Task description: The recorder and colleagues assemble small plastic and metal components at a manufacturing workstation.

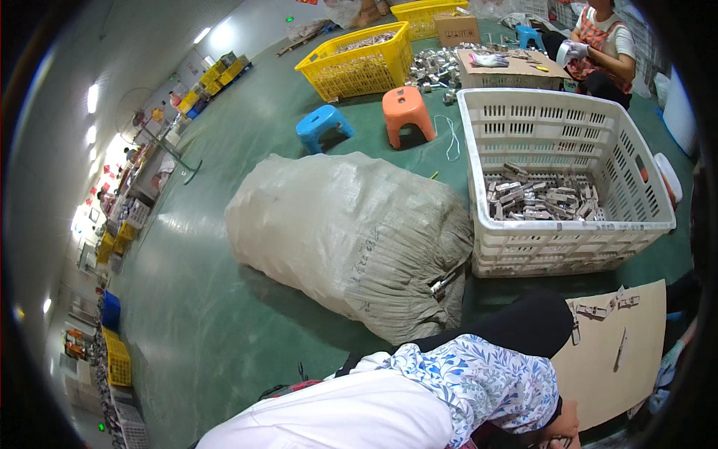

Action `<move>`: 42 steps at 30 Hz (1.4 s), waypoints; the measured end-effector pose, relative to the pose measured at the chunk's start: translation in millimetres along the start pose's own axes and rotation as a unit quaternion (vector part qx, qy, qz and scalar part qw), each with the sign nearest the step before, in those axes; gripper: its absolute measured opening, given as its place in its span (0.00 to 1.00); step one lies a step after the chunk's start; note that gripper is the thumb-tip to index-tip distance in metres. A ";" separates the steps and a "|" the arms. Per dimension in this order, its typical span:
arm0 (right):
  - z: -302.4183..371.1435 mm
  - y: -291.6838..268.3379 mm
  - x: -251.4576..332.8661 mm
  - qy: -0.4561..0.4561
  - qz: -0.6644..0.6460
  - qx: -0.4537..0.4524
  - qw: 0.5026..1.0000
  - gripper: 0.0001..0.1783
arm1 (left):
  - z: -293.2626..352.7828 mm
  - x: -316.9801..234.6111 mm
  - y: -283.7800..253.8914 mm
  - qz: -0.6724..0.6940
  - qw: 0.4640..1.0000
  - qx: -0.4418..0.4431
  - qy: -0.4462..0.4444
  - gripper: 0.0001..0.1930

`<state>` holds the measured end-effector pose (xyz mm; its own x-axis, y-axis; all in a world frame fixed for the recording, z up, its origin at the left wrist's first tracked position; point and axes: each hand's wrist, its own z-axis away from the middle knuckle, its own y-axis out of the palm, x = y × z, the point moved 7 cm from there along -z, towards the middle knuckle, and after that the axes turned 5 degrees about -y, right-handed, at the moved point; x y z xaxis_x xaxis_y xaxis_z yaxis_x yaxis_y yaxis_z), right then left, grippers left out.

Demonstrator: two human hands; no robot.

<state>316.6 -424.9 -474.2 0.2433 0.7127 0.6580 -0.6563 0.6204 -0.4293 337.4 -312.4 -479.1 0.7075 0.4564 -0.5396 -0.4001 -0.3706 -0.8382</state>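
My left hand (562, 421) comes out of a blue-and-white floral sleeve at the lower right, partly cut off by the picture's edge. Its bare fingers are bent round a small metal part (559, 441) that looks like a cabinet hinge, of which only a bit shows. Beside this hand lies a tan board (639, 340). Several metal hinges (592, 310) rest along the board's far edge, and a thin pointed tool (621, 349) lies on its middle. My right hand is out of view.
Beyond my dark-clothed knee (523, 322) stand a white crate (568, 251) with metal hinges inside and a bulky woven sack (336, 239). Farther off are blue (323, 123) and orange (407, 112) stools, a yellow crate (359, 71) and a seated person (606, 52). Another's gloved hand (671, 355) shows at right.
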 end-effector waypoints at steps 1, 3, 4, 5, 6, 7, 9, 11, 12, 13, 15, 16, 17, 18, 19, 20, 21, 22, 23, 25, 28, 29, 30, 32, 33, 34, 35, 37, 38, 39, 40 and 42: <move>4.3 1.7 0.9 -0.003 -0.033 -0.006 0.999 0.29 | 2.3 -3.4 -1.9 0.021 0.999 0.019 0.014 0.23; 18.5 2.3 11.0 0.002 -0.071 -0.017 0.997 0.30 | 0.4 -13.3 -3.2 0.052 0.998 0.030 0.024 0.22; 17.7 3.5 25.2 -0.010 -0.110 -0.031 0.993 0.31 | 0.2 -9.4 -2.9 0.043 0.999 0.025 0.020 0.22; 11.9 6.3 40.9 -0.025 -0.105 -0.025 0.994 0.31 | 1.9 3.7 -3.6 0.083 0.996 -0.006 -0.025 0.22; 5.8 7.1 51.7 -0.035 -0.074 -0.023 0.996 0.30 | 6.9 17.7 -7.3 0.123 0.989 -0.035 -0.070 0.21; 8.9 2.3 36.9 -0.017 -0.050 -0.034 0.998 0.29 | 7.9 7.0 -10.0 0.122 0.990 -0.004 -0.063 0.21; 7.4 -5.5 16.7 -0.031 0.002 -0.049 0.998 0.29 | 9.9 -5.9 -20.5 0.090 0.995 0.036 -0.031 0.20; 9.3 -9.5 6.1 -0.055 0.058 -0.062 0.995 0.28 | 6.9 -13.2 -17.7 0.050 0.996 0.069 -0.003 0.20; 7.0 -7.9 17.7 -0.066 0.061 -0.061 0.994 0.28 | 4.2 -6.0 -13.8 0.060 0.995 0.073 -0.023 0.21; 6.3 -6.6 28.9 -0.076 0.064 -0.063 0.993 0.27 | 1.4 4.3 -10.2 0.072 0.994 0.077 -0.041 0.22; 13.2 -7.9 34.9 -0.067 0.082 -0.074 0.992 0.27 | -8.8 6.1 -6.8 0.064 0.993 0.100 -0.028 0.25; 20.2 -10.3 36.9 -0.052 0.099 -0.086 0.990 0.27 | -15.5 0.1 -2.2 0.059 0.990 0.124 -0.012 0.27; 37.4 -18.6 19.9 -0.086 0.198 -0.130 0.968 0.26 | -17.0 -20.0 -4.9 0.103 0.990 0.094 0.019 0.22; 36.9 -19.1 5.8 -0.092 0.121 -0.130 0.980 0.33 | -25.2 -27.8 -11.3 0.154 0.982 0.103 0.032 0.28; 32.8 -18.1 -2.3 -0.100 0.044 -0.137 0.984 0.40 | -25.7 -22.8 -6.3 0.151 0.984 0.087 0.017 0.35; 20.6 -3.4 48.4 -0.115 -0.009 -0.159 0.981 0.37 | -15.7 3.4 -13.5 0.195 0.973 0.059 0.112 0.39; 31.4 -5.6 43.8 -0.133 0.005 -0.205 0.970 0.34 | -14.8 3.3 -7.2 0.170 0.980 0.105 -0.005 0.41; 34.0 -5.4 74.9 -0.158 0.157 -0.240 0.945 0.28 | -8.2 15.5 -6.0 0.189 0.980 0.061 0.002 0.40; 48.8 -7.2 78.9 -0.179 0.214 -0.307 0.910 0.28 | -6.3 6.6 -21.7 0.170 0.979 0.109 -0.026 0.37; 54.6 0.9 105.6 -0.234 0.228 -0.331 0.885 0.36 | 5.3 26.0 -32.5 0.156 0.982 0.108 -0.023 0.36; 70.4 14.2 89.6 -0.164 0.349 -0.321 0.865 0.48 | -9.7 17.5 -39.5 0.138 0.975 0.173 0.018 0.44; 71.1 13.2 87.3 -0.153 0.359 -0.324 0.862 0.48 | -18.9 18.1 -37.4 0.147 0.970 0.193 0.027 0.44; 69.6 11.4 85.8 -0.148 0.366 -0.326 0.859 0.48 | -27.0 17.3 -41.3 0.157 0.958 0.240 0.001 0.45; 64.7 4.4 80.7 -0.141 0.353 -0.338 0.861 0.47 | -42.3 25.8 -37.7 0.186 0.951 0.246 -0.010 0.39; 65.5 5.5 72.9 -0.148 0.346 -0.340 0.862 0.46 | -47.1 20.8 -33.4 0.188 0.950 0.250 -0.008 0.39; 64.6 5.7 63.0 -0.146 0.344 -0.339 0.863 0.46 | -47.7 21.1 -25.4 0.180 0.939 0.291 -0.037 0.38; 61.9 6.6 53.9 -0.166 0.308 -0.332 0.876 0.45 | -43.8 21.6 -17.6 0.172 0.925 0.331 -0.069 0.38; 55.9 -7.2 49.7 -0.203 0.259 -0.341 0.880 0.39 | -47.5 18.6 -34.5 0.104 0.972 0.209 -0.019 0.37; 49.9 -16.5 45.7 -0.204 0.255 -0.342 0.881 0.39 | -46.0 13.3 -51.4 0.036 0.996 0.080 0.031 0.37; 31.4 -23.3 40.0 -0.190 0.208 -0.289 0.915 0.37 | -37.6 11.2 -71.4 0.068 0.997 0.004 0.032 0.32; 27.9 -32.6 29.5 -0.161 0.171 -0.241 0.942 0.35 | -34.8 -6.1 -80.5 0.062 0.996 -0.018 0.069 0.32; 23.2 -54.5 17.4 -0.195 0.074 -0.235 0.949 0.37 | -20.1 -29.2 -79.6 0.012 0.988 0.010 0.153 0.35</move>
<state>340.0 -453.9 -425.1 -0.1691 0.6847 0.7089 -0.2496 0.6661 -0.7029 360.4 -312.5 -395.0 0.8391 0.1811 -0.5129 -0.4283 -0.3615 -0.8282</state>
